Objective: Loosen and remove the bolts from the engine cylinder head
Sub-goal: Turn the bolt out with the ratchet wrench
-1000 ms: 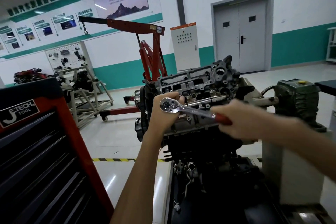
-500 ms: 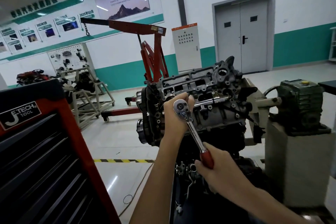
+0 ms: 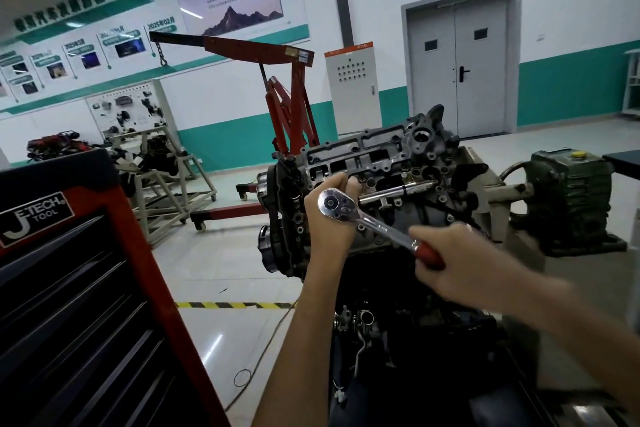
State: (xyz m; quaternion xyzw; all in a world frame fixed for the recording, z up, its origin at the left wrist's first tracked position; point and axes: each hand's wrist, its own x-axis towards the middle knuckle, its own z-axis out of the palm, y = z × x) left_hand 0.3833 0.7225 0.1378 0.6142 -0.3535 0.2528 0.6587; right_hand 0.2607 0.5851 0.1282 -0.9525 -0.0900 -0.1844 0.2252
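The grey engine cylinder head (image 3: pixel 391 156) sits on its stand at mid-frame, tilted toward me, with several bolt holes along its face. A chrome ratchet wrench (image 3: pixel 363 217) with a red handle lies across its front, head to the left. My left hand (image 3: pixel 329 218) is curled round the ratchet's head from behind, against the cylinder head. My right hand (image 3: pixel 457 260) grips the red handle, low and to the right. The bolt and socket under the ratchet head are hidden by my left hand.
A red and black tool cabinet (image 3: pixel 79 288) fills the left foreground. A red engine hoist (image 3: pixel 287 107) stands behind the engine. A green gearbox (image 3: pixel 571 204) on a pedestal is at the right. Another engine stand (image 3: pixel 162 170) is at back left.
The ratchet handle swung from pointing right, down to pointing toward me, and has now come partway back up to the right. My left hand stayed on the ratchet head.
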